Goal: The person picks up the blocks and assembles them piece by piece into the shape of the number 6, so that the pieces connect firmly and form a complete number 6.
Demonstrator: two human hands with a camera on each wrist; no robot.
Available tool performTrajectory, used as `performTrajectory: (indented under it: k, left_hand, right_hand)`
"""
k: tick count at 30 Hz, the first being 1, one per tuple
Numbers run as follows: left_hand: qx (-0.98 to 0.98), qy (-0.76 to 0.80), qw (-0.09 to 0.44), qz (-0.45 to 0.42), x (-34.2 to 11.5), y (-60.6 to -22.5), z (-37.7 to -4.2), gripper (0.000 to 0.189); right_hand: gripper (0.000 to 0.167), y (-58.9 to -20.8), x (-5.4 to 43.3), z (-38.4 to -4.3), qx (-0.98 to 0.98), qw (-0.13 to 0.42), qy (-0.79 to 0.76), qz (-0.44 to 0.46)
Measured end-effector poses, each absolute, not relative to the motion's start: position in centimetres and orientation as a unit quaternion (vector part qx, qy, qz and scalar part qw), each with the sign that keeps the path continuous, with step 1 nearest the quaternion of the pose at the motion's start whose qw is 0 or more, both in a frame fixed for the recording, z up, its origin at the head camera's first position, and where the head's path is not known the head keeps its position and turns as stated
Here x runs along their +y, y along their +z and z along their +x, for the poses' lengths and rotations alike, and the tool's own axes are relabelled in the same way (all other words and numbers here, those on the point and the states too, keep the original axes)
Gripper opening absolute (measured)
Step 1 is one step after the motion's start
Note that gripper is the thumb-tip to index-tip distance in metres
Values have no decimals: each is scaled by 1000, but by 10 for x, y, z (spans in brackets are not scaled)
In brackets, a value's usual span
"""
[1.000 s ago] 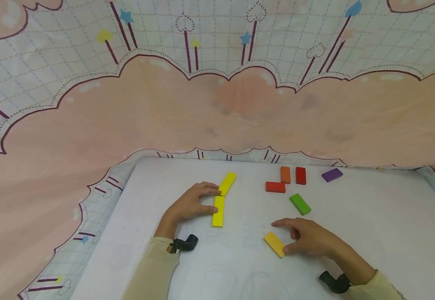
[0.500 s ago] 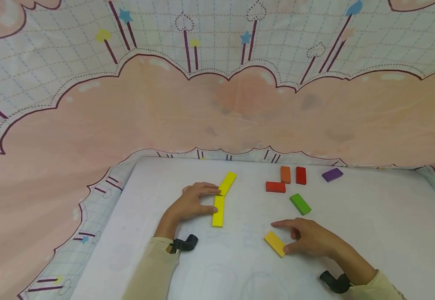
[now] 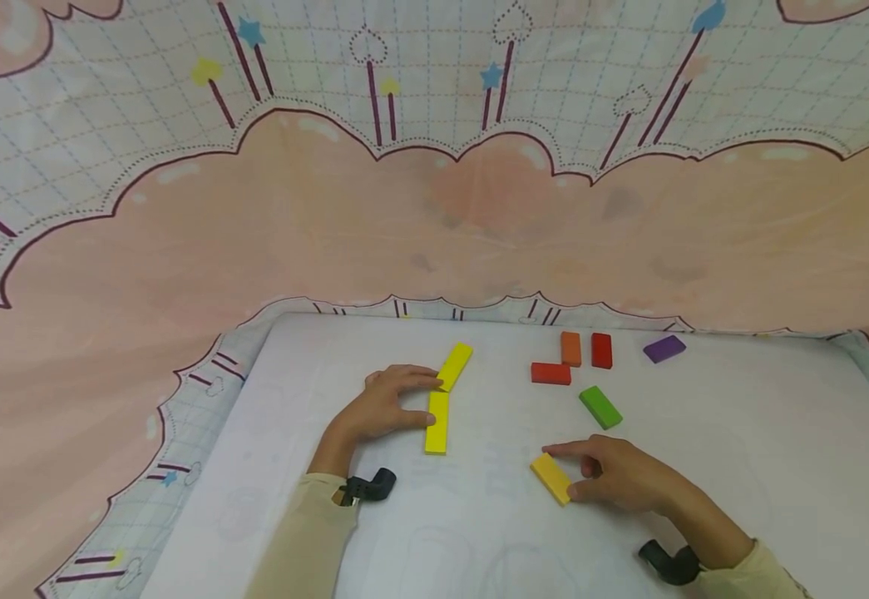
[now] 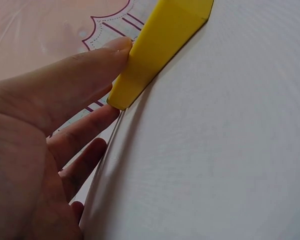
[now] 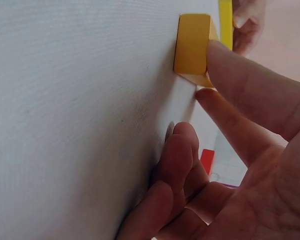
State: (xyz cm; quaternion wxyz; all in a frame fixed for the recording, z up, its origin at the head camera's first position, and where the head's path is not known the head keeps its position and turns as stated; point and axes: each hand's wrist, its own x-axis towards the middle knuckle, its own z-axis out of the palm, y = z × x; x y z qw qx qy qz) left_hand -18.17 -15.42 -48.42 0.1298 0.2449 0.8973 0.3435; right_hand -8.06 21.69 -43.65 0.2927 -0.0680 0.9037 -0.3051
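Note:
Two bright yellow blocks lie end to end at a slight angle, the nearer one [image 3: 437, 428] straight and the farther one [image 3: 456, 364] tilted right. My left hand [image 3: 382, 403] lies at their left side with its fingers extended; the thumb touches the nearer block and the index fingertip is at the farther one. My right hand [image 3: 621, 474] holds a deeper yellow block [image 3: 550, 479] between thumb and index finger, thumb at its near end and index tip at its far end. In the right wrist view its other fingers [image 5: 175, 155] are curled by the table.
Behind the right hand lie a green block [image 3: 600, 408], a red block [image 3: 550, 373], an orange block [image 3: 570, 349], another red block [image 3: 602, 351] and a purple block [image 3: 664, 349]. The white table [image 3: 254, 516] ends at a patterned cloth [image 3: 434, 225].
The deeper yellow block has shifted slightly away from me, up to the right index fingertip. My left hand and its two yellow blocks have stayed in place.

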Motion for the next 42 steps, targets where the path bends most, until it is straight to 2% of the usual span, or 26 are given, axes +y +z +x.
performTrajectory:
  k: [13, 23, 31, 38, 42]
  left_hand:
    - [898, 342, 127, 246, -155, -485, -183, 52]
    - [898, 343, 126, 245, -155, -487, -183, 52]
    - [898, 345, 131, 242, -154, -484, -182, 53]
    - [899, 340, 127, 244, -153, -483, -181, 53]
    - [900, 339, 130, 242, -153, -482, -180, 52]
  right_hand:
    - [54, -434, 220, -81, 898, 294, -317, -86]
    - [51, -435, 219, -81, 900, 297, -314, -62]
    - [65, -437, 214, -82, 905, 295, -302, -50]
    - [52, -436, 214, -78, 908, 273, -314, -47]
    - [50, -438, 212, -78, 908, 265, -321, -37]
